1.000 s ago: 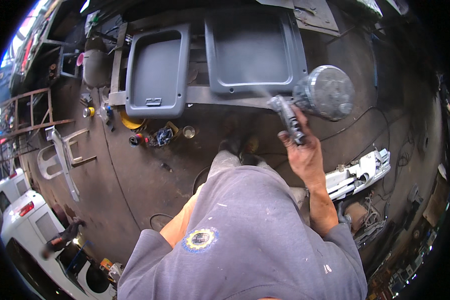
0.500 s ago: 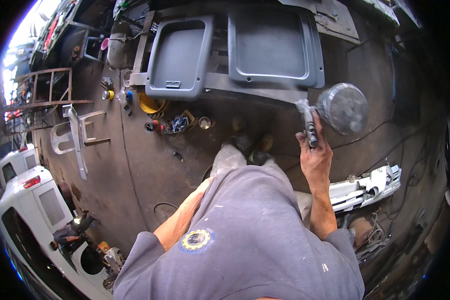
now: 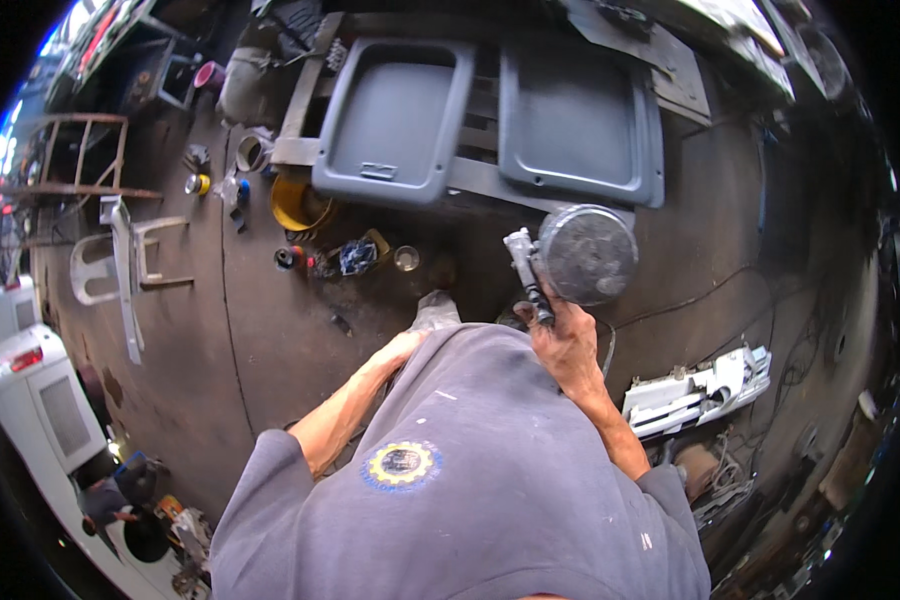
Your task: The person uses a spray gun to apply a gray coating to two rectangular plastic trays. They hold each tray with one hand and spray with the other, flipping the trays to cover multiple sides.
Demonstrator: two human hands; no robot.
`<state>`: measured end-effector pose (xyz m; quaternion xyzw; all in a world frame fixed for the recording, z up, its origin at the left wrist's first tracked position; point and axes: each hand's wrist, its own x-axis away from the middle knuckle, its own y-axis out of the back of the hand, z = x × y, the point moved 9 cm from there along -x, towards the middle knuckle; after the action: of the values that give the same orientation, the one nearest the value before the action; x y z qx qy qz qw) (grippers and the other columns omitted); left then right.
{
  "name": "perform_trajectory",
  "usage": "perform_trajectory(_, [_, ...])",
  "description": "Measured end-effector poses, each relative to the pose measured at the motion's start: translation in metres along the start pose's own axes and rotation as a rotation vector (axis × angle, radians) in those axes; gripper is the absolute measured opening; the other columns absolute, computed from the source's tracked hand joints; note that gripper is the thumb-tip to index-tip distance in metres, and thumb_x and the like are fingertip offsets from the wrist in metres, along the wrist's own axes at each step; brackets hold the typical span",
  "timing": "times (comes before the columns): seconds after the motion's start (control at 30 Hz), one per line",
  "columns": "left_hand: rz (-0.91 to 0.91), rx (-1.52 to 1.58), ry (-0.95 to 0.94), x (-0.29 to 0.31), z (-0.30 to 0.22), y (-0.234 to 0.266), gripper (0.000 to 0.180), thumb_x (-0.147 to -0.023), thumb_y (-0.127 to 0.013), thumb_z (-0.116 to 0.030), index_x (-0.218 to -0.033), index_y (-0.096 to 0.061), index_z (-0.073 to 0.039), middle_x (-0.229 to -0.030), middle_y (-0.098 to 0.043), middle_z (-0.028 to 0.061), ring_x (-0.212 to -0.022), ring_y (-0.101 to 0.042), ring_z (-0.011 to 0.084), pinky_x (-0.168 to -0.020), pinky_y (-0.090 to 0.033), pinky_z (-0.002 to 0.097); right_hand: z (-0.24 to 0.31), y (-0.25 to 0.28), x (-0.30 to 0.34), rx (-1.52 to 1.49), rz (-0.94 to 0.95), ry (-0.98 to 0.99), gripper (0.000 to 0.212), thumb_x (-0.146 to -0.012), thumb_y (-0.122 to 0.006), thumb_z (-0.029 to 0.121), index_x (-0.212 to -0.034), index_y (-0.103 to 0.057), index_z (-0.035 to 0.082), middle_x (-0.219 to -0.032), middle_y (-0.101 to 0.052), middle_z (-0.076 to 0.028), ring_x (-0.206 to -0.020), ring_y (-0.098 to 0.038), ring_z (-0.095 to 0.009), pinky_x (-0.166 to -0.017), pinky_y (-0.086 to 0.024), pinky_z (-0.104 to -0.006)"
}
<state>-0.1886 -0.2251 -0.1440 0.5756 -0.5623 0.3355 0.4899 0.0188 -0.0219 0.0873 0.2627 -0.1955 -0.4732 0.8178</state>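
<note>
My right hand (image 3: 568, 345) is closed around the grip of a spray gun (image 3: 588, 255), whose round, dusty grey cup faces up and to the right. The gun is held over the floor, just short of the near edge of the right dark grey panel (image 3: 575, 115). A second dark grey panel (image 3: 400, 115), with a raised rim and a small slot, lies to its left. Beside the shirt hem at my left thigh is my left hand (image 3: 400, 347); its fingers are hidden.
A slatted wooden stand (image 3: 295, 150) bears both panels. Left of my feet are a yellow bucket (image 3: 288, 210), a small tin (image 3: 407, 258) and a blue rag (image 3: 358, 256). A white bumper (image 3: 700, 390) lies right, near a hose (image 3: 690, 306). Another person (image 3: 115, 500) works by a white vehicle (image 3: 50, 400).
My right hand has brought the spray gun left and closer to my body, away from the far right. The view has shifted a little. My left hand stays by my thigh.
</note>
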Motion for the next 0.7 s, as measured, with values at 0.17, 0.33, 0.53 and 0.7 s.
perform_trajectory(0.17, [-0.479,-0.191,-0.536,-0.006,-0.087,0.089,0.074,-0.086,-0.062,-0.038,-0.143,-0.035,0.001,-0.147,-0.035,0.0266,-0.138,-0.032,0.0396,-0.113,-0.030,0.0457,0.040,-0.018,-0.030,-0.073,0.010,-0.084,0.058,-0.089,-0.068,0.013,-0.142,-0.045,0.014,-0.118,-0.065,-0.020,-0.095,-0.069,-0.026,-0.081,-0.053,-0.0350])
perform_trajectory(0.33, [-0.872,-0.505,-0.680,-0.036,-0.162,0.158,0.073,-0.089,-0.059,-0.038,-0.147,-0.031,-0.003,-0.155,-0.024,0.0198,-0.145,-0.017,0.0401,-0.113,-0.021,0.0593,0.053,-0.041,-0.035,-0.155,-0.001,-0.185,0.056,-0.086,-0.071,0.012,-0.138,-0.050,0.012,-0.124,-0.062,-0.021,-0.109,-0.065,-0.034,-0.085,-0.053,-0.0372])
perform_trajectory(0.53, [-0.781,-0.879,-0.967,-0.056,-0.180,0.156,0.079,-0.083,-0.066,-0.037,-0.146,-0.033,0.000,-0.154,-0.025,0.0238,-0.144,-0.018,0.0442,-0.110,-0.021,0.0609,0.064,-0.060,-0.037,-0.071,-0.051,-0.095,0.060,-0.089,-0.071,0.025,-0.141,-0.046,0.008,-0.117,-0.066,-0.021,-0.104,-0.064,-0.023,-0.087,-0.049,-0.0344])
perform_trajectory(0.7, [-0.624,-0.831,-1.121,-0.050,-0.189,0.130,0.066,-0.083,-0.065,-0.029,-0.139,-0.043,-0.002,-0.150,-0.034,0.0202,-0.142,-0.025,0.0407,-0.113,-0.021,0.0558,0.049,-0.094,-0.099,-0.120,0.022,-0.261,0.058,-0.088,-0.069,0.018,-0.141,-0.046,0.015,-0.102,-0.067,-0.025,-0.090,-0.070,-0.031,-0.077,-0.052,-0.0350])
